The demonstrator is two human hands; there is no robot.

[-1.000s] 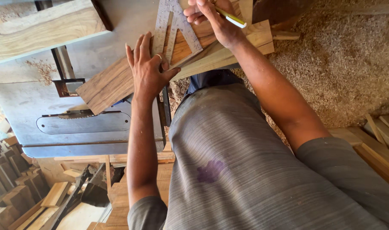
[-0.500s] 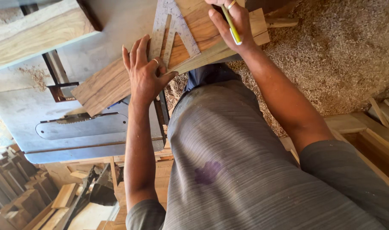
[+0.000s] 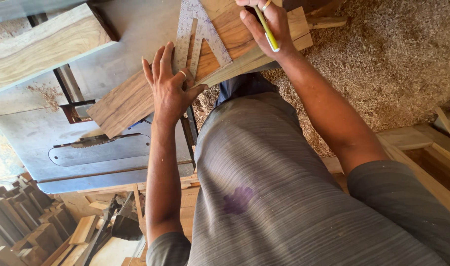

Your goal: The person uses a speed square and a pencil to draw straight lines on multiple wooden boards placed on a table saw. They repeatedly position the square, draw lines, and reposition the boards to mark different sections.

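Barely shifted since a moment ago, your left hand (image 3: pixel 170 88) presses flat, pinning the metal square (image 3: pixel 198 34) to the board (image 3: pixel 136 96), while your right hand (image 3: pixel 267 24) grips the pencil (image 3: pixel 267 29) for marking.

Head camera looks steeply down, close above the saw table (image 3: pixel 112 29).

We take the board (image 3: pixel 131 98) as our landmark. It lies on the saw table (image 3: pixel 33 133). On the board lies the metal square (image 3: pixel 198 34), and our left hand (image 3: pixel 171 86) rests on both. Our right hand (image 3: pixel 267 27), with a pencil (image 3: pixel 265 27), is over the board's right end. The saw blade (image 3: pixel 89 142) is below the board in the view, the sawdust (image 3: pixel 382 64) to its right, the thick beam (image 3: pixel 43 47) to its upper left.
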